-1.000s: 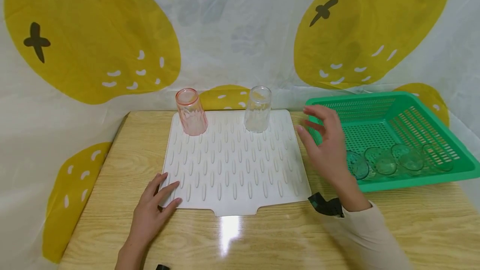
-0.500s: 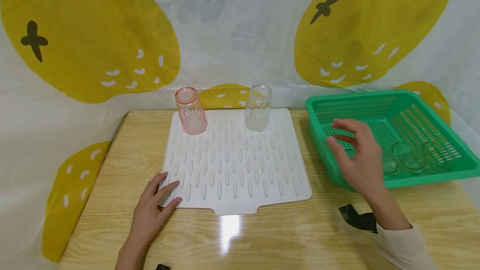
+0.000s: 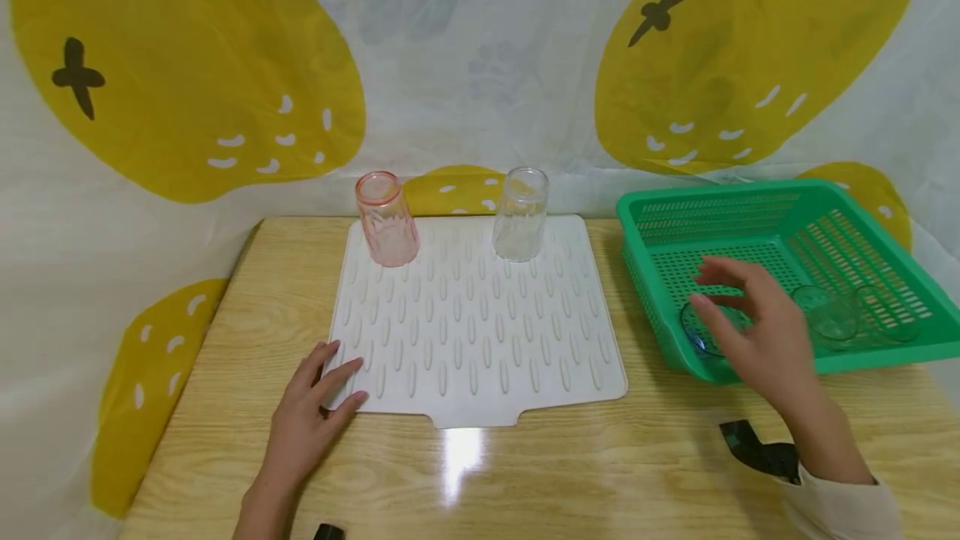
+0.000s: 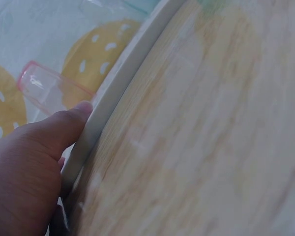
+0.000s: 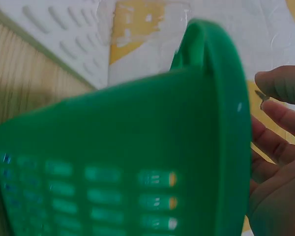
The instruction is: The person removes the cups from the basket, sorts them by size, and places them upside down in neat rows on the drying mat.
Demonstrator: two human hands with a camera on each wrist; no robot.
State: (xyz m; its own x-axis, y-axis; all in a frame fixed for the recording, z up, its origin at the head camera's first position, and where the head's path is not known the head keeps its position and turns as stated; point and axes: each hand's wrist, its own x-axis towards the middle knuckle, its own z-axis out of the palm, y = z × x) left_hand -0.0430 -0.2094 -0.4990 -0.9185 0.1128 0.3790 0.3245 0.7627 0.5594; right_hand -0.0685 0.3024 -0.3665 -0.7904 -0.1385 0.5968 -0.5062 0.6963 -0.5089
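Observation:
On the white ridged drying tray (image 3: 472, 319), a pink-tinted glass (image 3: 388, 227) stands upside down at the back left. A clear glass (image 3: 521, 223) stands the same way at the back right. My left hand (image 3: 303, 419) rests at the tray's front left corner, fingertips on its edge; the left wrist view shows the thumb (image 4: 71, 120) against the rim. Over the near left part of the green basket (image 3: 651, 307) hovers my right hand (image 3: 765, 340), fingers loosely bent, holding nothing. Close below it lies a bluish glass (image 3: 696, 330), partly hidden by the hand.
Several more clear glasses (image 3: 834, 321) lie along the basket's near side, some hidden behind the right hand. A wooden table (image 3: 570, 473) carries tray and basket. Behind them hangs a white cloth (image 3: 480, 65) with yellow fruit prints.
My right hand has moved right and toward me, from beside the tray's right edge to above the basket. The left hand and both glasses on the tray have stayed in place.

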